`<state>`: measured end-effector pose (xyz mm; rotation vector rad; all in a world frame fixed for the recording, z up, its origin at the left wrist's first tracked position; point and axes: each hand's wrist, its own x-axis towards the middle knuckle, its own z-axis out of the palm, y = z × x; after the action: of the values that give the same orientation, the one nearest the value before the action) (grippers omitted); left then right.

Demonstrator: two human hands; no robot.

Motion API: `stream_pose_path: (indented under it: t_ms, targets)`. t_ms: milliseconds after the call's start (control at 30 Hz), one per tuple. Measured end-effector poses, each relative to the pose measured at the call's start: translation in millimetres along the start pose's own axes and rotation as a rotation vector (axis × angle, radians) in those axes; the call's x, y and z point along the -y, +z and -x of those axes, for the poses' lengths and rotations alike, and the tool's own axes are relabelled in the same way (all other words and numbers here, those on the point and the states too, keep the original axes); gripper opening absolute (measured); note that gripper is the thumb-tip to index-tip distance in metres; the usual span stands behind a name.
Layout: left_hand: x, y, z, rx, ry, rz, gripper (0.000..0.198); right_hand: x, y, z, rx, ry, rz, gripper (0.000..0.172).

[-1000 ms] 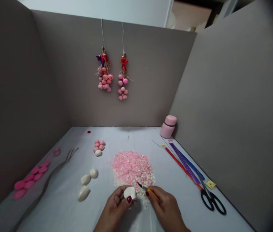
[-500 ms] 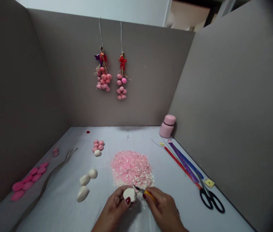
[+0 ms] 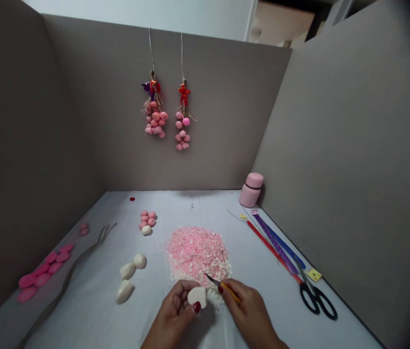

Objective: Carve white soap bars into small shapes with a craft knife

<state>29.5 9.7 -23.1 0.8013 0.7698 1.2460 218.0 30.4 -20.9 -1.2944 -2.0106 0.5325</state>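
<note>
My left hand (image 3: 176,310) is closed round a white block (image 3: 197,296), perhaps soap, with the thumb on its near face. In my right hand (image 3: 246,308) is a craft knife with a yellow handle (image 3: 230,292). The blade (image 3: 212,279) points up and left, a little apart from the block. Just beyond both hands spreads a heap of pink and white shavings (image 3: 199,254). To the left lie three white shaped pieces (image 3: 127,270). Several pink balls (image 3: 147,218) form a cluster farther back, with a small white piece (image 3: 146,230) at its near side.
Pink discs (image 3: 41,272) and long brown twine (image 3: 69,276) lie on the left. Along the right are black-handled scissors (image 3: 312,298), red, purple and blue ribbons (image 3: 275,240) and a pink flask (image 3: 251,190). Two bunches of pink balls (image 3: 156,116) hang on the grey back panel (image 3: 223,116).
The knife has come off the block and shifted slightly right with my right hand. The block has moved a little right and tilted in my left hand.
</note>
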Motion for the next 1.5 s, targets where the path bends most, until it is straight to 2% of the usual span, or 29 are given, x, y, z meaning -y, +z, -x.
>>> stream_pose_path:
  t_ms: [100,267,467,633,800,933,1033,1100,1233,1333,1500]
  targets:
    - [-1.0,1.5,0.8,-0.057,-0.038,0.063,0.034,-1.9,0.9,-0.3,-0.01,0.012,-0.04,0.034]
    - [0.1,-0.8,1.1,-0.131,-0.191,0.23,0.042,4.4,7.7,1.9,0.04,-0.035,-0.029,0.035]
    - [-3.3,-2.0,-2.6,-0.217,-0.152,0.275,0.035,5.3,9.1,3.3,0.064,-0.066,-0.026,0.032]
    - [-2.1,0.2,-2.8,-0.232,-0.22,0.346,0.052,3.2,8.6,3.8,0.055,-0.065,-0.061,0.03]
    - [1.7,0.1,-2.6,-0.235,-0.158,0.256,0.043,1.4,9.2,3.1,0.059,-0.07,-0.069,0.03]
    - [-0.7,1.4,-2.5,-0.238,-0.154,0.226,0.056,1.2,10.9,3.3,0.046,-0.065,-0.059,0.029]
    - [0.8,2.0,-1.5,-0.236,-0.113,0.135,0.046,2.9,12.2,5.1,0.062,-0.088,-0.057,0.029]
    - [3.2,1.8,-0.9,-0.227,-0.118,0.076,0.046,4.7,12.8,6.4,0.089,-0.125,-0.056,0.027]
    - [7.0,1.5,-1.6,-0.264,-0.197,0.087,0.06,8.5,13.6,7.5,0.143,-0.211,-0.032,0.023]
    - [7.9,2.7,-2.5,-0.224,-0.196,0.13,0.071,10.3,13.5,7.5,0.151,-0.236,-0.001,0.022]
    - [6.8,5.0,-1.4,-0.18,-0.194,0.097,0.057,10.0,13.0,7.9,0.134,-0.257,0.056,0.024]
